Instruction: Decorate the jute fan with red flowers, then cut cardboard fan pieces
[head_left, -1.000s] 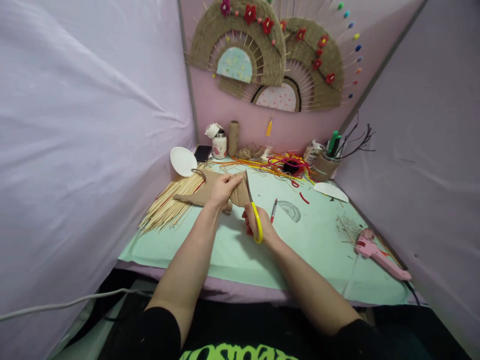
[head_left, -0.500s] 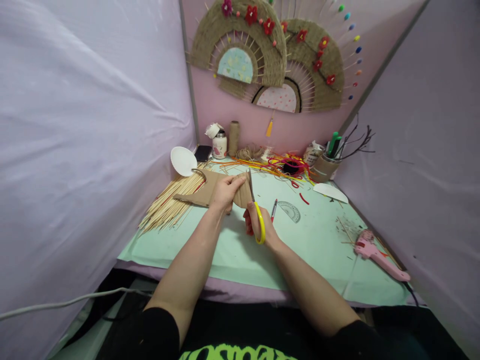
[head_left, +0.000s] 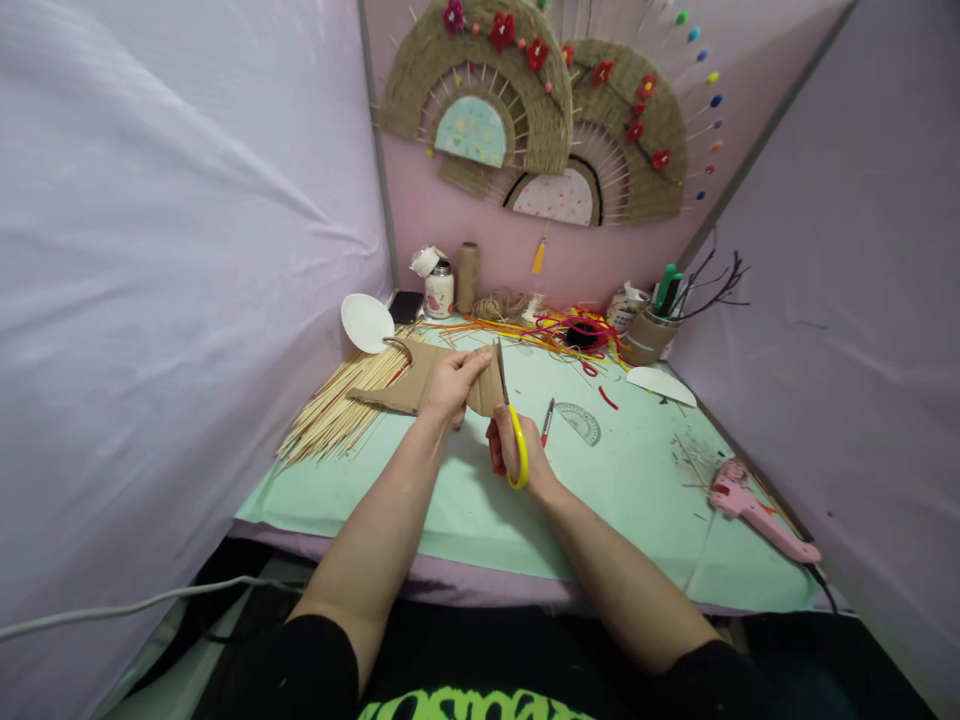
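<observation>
My left hand (head_left: 451, 385) is closed on a piece of brown cardboard (head_left: 486, 390), thumb on top near its right edge. In my right hand (head_left: 521, 450) is a pair of scissors (head_left: 519, 455) with a yellow handle loop showing; a red part shows by my fingers. The blades point away from me and lie along the cardboard's right edge. A larger cardboard sheet (head_left: 405, 390) with a curved cut-out extends left of my left hand; whether it is joined to the held part is hidden. A pen (head_left: 548, 422) and a clear protractor (head_left: 579, 424) lie right of the scissors.
Thin wooden sticks (head_left: 330, 410) are heaped at left beside a white oval disc (head_left: 367, 322). Coloured cords (head_left: 570, 328) lie along the back. A pink glue gun (head_left: 761, 510) rests at right, near a white half-round piece (head_left: 661, 384). A pen holder (head_left: 651, 335) stands behind.
Almost nothing differs. The scissors and my right hand have shifted very slightly left; the cardboard stays in place.
</observation>
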